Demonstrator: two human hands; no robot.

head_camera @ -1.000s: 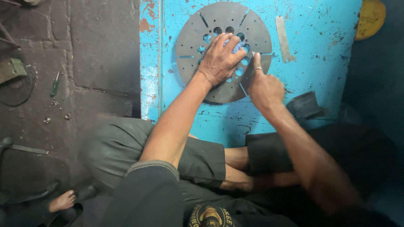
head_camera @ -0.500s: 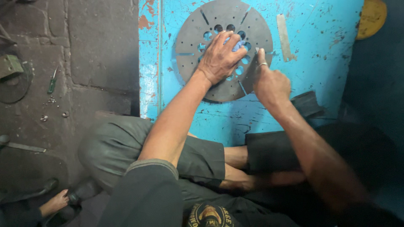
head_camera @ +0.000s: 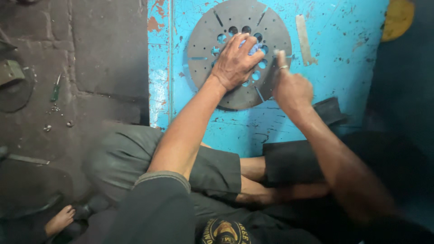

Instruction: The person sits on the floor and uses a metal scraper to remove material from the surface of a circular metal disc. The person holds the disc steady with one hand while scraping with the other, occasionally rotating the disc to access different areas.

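1. Far left, a dark round thing (head_camera: 16,92) lies on the grey stone floor (head_camera: 104,54). A small green tool (head_camera: 56,88) lies near it, with little bits scattered beside it.
2. At the bottom left, a bare foot (head_camera: 58,220) shows on the floor.
3. Next comes a blue painted board (head_camera: 343,58) with scratches and rusty spots. It lies flat in front of the person.
4. A big round grey metal plate (head_camera: 212,40) lies on the blue board, near its top. It has a ring of round holes and thin slots.
5. The left hand (head_camera: 235,61) lies flat on the middle of the plate. Its fingers are spread and press down on a small blue cloth (head_camera: 254,47).
6. The right hand (head_camera: 289,86) is at the right edge of the plate. It is curled up tight, with a ring on one finger. I cannot tell what it holds, because it is blurry.
7. A thin flat metal strip (head_camera: 303,38) lies on the board, just right of the plate.
8. A dark flat piece (head_camera: 330,110) lies by the right wrist.
9. A yellow round thing (head_camera: 398,18) sits at the top right corner.
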